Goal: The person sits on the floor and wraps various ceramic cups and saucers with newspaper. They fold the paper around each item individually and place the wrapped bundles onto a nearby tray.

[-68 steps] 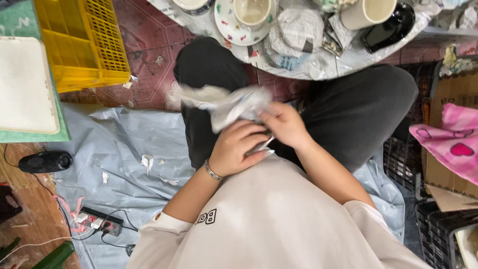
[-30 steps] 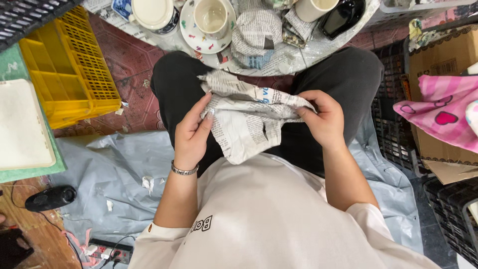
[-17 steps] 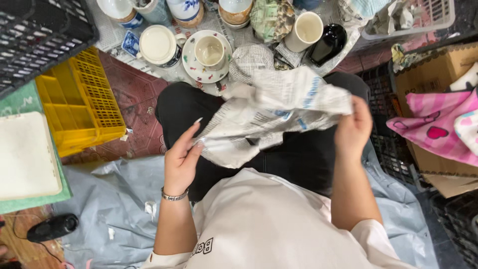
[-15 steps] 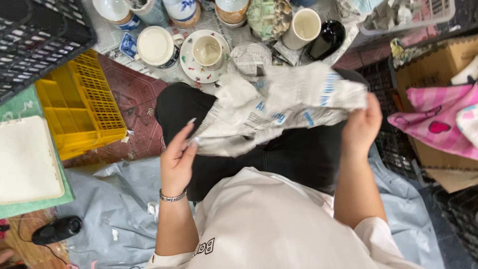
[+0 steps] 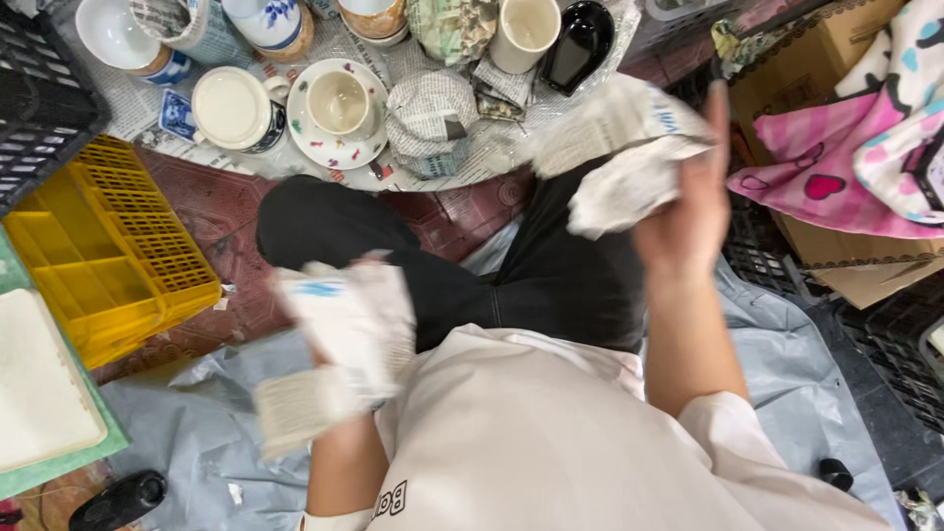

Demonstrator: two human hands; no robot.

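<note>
The person sat on the floor with both hands spread wide, each holding a piece of newspaper. The right hand [image 5: 688,211] was raised near the edge of the crockery spread, its grip clenched around a crumpled wad of newspaper [image 5: 629,147]. The left hand [image 5: 339,369] was low beside the left knee and mostly hidden behind a second newspaper piece [image 5: 339,344]; it was grasping that sheet, though motion blur hid the fingers, so how firmly could not be told.

The chief risk seemed to lie on the right side. The raised wad hung just beside the white cup [image 5: 523,31] and the black glossy vessel [image 5: 580,41], and a trailing flap of paper swinging across could have clipped either one and tipped it against its neighbours. The cup on its flowered saucer [image 5: 339,103] and the paper-wrapped bundle [image 5: 428,118] sat close together on a sheet of newsprint, so a snag on that sheet could have dragged several pieces at once; the hard tiled floor would have been unforgiving.

On the left, the blurred sheet looked loosely held and could have slipped onto the grey plastic sheeting [image 5: 177,433], near the yellow crate [image 5: 98,256]. Both papers appeared thin and creased, so a sharp pull might have torn them again
</note>
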